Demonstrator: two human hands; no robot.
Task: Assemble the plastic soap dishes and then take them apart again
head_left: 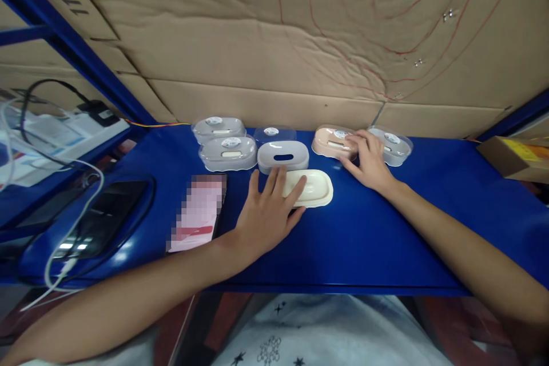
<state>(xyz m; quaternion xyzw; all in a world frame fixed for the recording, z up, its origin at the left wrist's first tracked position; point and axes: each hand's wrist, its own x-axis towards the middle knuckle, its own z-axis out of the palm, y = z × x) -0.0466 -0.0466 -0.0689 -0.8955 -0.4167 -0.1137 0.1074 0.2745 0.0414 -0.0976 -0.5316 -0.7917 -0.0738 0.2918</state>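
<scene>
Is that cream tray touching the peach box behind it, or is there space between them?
Apart. The head view shows a strip of blue tabletop between the cream tray and the peach box.

We count five clear lids (275,135) and five round labels (231,142) (one label to each lid), one grey slotted piece (268,162), one cream dish (325,187), one pink-screened phone (198,211), one cardboard box (504,161) and two hands, our left hand (263,214) and right hand (372,161).
</scene>
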